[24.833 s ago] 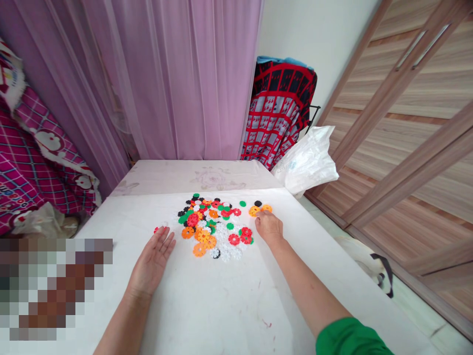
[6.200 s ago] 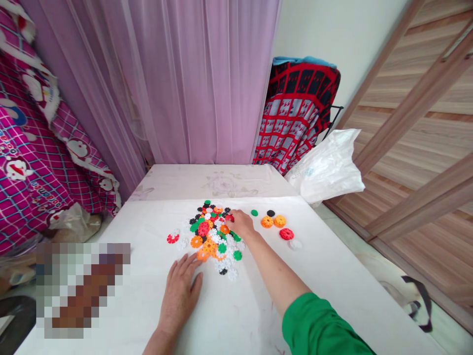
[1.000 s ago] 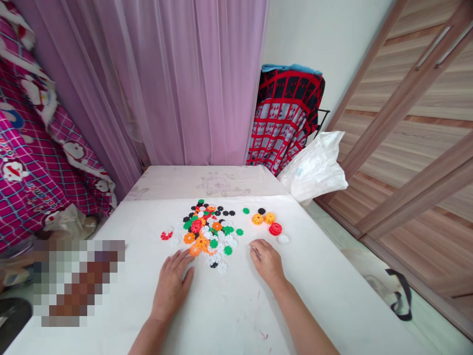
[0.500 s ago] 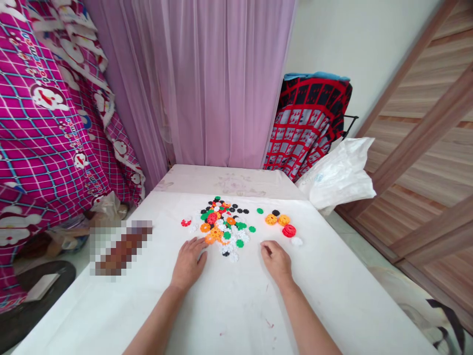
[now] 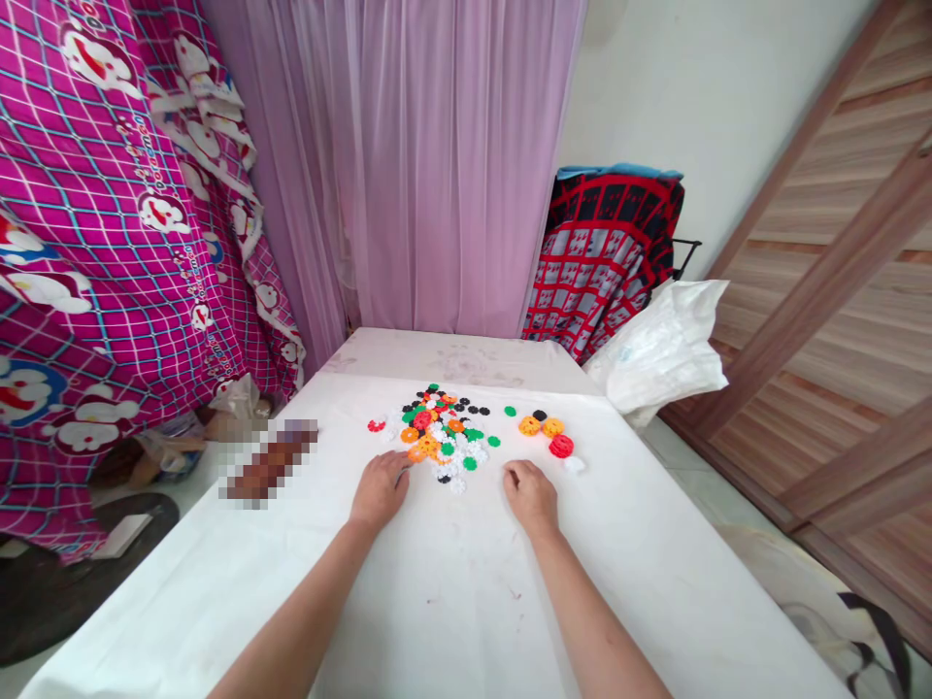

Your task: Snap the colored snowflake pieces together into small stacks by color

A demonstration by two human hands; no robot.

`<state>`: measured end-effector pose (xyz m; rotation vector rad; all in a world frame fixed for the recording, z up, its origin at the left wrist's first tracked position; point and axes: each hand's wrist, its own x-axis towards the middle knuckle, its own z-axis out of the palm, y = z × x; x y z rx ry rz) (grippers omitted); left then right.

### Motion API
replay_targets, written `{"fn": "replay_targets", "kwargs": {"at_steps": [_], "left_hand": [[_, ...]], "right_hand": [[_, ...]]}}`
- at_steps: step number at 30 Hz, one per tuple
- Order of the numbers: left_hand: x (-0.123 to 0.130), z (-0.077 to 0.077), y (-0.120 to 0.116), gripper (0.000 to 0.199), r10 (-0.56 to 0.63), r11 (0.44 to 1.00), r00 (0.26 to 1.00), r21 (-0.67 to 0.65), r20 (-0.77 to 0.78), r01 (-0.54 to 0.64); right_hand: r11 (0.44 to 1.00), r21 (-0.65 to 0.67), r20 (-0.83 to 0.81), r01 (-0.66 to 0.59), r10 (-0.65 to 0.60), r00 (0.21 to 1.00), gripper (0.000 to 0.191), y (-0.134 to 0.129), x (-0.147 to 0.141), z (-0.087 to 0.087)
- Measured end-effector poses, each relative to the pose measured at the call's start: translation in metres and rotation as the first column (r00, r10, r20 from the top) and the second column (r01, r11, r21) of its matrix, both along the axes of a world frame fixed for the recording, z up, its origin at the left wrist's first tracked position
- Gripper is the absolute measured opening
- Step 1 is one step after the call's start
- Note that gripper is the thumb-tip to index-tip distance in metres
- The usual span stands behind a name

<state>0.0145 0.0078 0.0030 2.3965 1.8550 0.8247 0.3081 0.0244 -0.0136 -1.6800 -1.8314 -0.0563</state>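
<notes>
My left hand [image 5: 381, 490] is open, flat right at the edge of the plastic discs [image 5: 441, 437], and my right hand [image 5: 531, 497] is loosely open on the table [image 5: 451, 602], just beside them.

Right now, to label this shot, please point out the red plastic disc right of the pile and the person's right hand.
red plastic disc [image 5: 560, 446]: head view, its centre.
right hand [image 5: 530, 497]: head view, back of the hand.

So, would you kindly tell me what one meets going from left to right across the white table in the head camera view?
Left hand → heap of coloured plastic flower-shaped pieces → right hand → red piece → white piece
</notes>
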Motion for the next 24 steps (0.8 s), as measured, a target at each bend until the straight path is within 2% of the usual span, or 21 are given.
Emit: {"fn": "replay_targets", "kwargs": {"at_steps": [3, 6, 9, 13, 16, 20, 22, 24], "left_hand": [[0.002, 0.000, -0.003, 0.034, -0.022, 1.000, 1.000, 0.013, -0.014, 0.022], [0.007, -0.001, -0.006, 0.043, -0.105, 0.994, 0.991, 0.023, -0.083, 0.107], [0.010, -0.004, -0.007, 0.050, -0.182, 0.983, 0.968, -0.009, -0.171, 0.183], [0.012, -0.006, 0.004, 0.056, -0.214, 0.977, 0.957, -0.061, -0.197, 0.206], [0.015, -0.004, 0.018, 0.054, -0.145, 0.988, 0.973, -0.085, -0.179, 0.132], [0.020, 0.001, 0.028, 0.054, 0.060, 0.988, 0.982, -0.127, -0.179, -0.084], [0.019, 0.002, 0.027, 0.054, 0.083, 0.988, 0.979, -0.112, -0.184, -0.104], [0.016, 0.001, 0.023, 0.051, 0.063, 0.994, 0.982, -0.076, -0.176, -0.077]], "right_hand": [[0.994, 0.085, 0.076, -0.066, 0.059, 0.995, 0.023, -0.001, -0.004, 0.001], [0.970, 0.130, 0.150, -0.206, 0.186, 0.971, 0.033, -0.004, -0.022, 0.008], [0.942, 0.080, 0.189, -0.326, 0.306, 0.933, 0.039, -0.005, -0.051, 0.018], [0.910, -0.012, 0.205, -0.414, 0.407, 0.890, 0.038, 0.000, -0.081, 0.023], [0.934, -0.046, 0.195, -0.354, 0.356, 0.914, 0.036, 0.006, -0.086, 0.020], [0.987, -0.042, 0.143, -0.154, 0.159, 0.977, 0.035, 0.010, -0.080, 0.013], [0.991, -0.020, 0.112, -0.133, 0.135, 0.985, 0.033, 0.010, -0.077, 0.009], [0.988, 0.017, 0.073, -0.153, 0.151, 0.986, 0.030, 0.010, -0.074, 0.007]]}}
